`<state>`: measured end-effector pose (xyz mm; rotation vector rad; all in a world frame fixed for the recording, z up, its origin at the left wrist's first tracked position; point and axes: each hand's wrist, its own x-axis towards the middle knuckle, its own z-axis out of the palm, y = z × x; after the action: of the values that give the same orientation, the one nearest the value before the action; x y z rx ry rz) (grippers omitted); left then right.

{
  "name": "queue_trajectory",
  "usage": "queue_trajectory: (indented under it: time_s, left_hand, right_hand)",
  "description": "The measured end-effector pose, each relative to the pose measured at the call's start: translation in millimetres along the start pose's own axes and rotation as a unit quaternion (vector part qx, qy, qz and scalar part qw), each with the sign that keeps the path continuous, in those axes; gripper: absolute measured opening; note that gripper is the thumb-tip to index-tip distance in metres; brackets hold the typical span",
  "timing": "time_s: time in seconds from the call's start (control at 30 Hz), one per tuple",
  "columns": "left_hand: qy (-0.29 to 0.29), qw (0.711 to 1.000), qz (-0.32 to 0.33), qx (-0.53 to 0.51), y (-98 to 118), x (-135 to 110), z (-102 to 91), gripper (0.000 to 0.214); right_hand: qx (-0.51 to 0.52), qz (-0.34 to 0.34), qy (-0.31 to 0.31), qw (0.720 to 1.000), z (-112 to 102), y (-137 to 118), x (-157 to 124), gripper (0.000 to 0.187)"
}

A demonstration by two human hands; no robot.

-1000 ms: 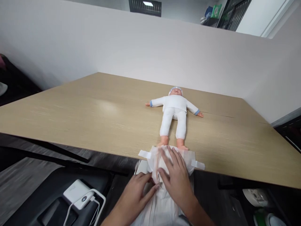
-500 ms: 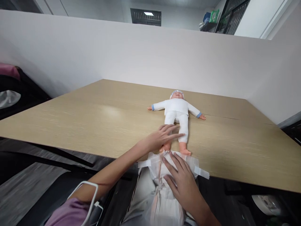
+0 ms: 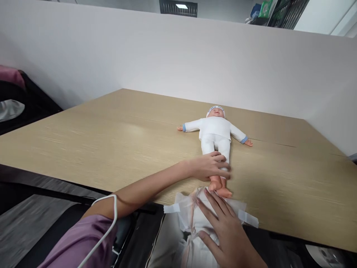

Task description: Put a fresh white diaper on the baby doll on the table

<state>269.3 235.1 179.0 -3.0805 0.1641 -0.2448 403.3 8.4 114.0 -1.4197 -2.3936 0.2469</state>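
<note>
A baby doll in white clothes lies on its back on the wooden table, feet toward me. My left hand is wrapped round both of the doll's lower legs, holding them together just above the bare feet. A white diaper with tape tabs lies half over the table's near edge, right below the doll's feet. My right hand rests flat on the diaper with fingers spread.
White partition walls close the table at the back and right. A white cable hangs by my left sleeve. Dark floor and a dark seat lie below the near edge at left.
My left hand left the diaper, reached forward and closed round the doll's legs, drawing them together. My right hand stayed on the diaper. The view shifted slightly.
</note>
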Motion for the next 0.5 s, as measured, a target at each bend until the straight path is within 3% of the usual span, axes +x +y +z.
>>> queue_trajectory:
  time_s: [0.1, 0.23, 0.37, 0.5]
  left_hand:
    - [0.033, 0.994, -0.002, -0.104, -9.7, 5.0, -19.7, 0.034]
    - [0.094, 0.958, -0.028, -0.27, -31.3, 6.6, -61.8, 0.039]
    - [0.149, 0.935, -0.059, -0.316, -53.3, 7.4, -94.1, 0.041]
    - [0.194, 0.913, -0.074, -0.352, -65.8, 7.3, -109.8, 0.041]
  right_hand:
    - [0.002, -0.001, -0.016, 1.0, -7.8, 11.3, 7.7, 0.08]
    - [-0.008, 0.009, -0.04, 0.999, -12.5, 37.3, 31.0, 0.073]
    - [-0.017, -0.002, -0.058, 0.998, -9.3, 72.5, 68.0, 0.067]
    - [-0.02, -0.011, -0.051, 0.998, -6.1, 112.0, 115.4, 0.064]
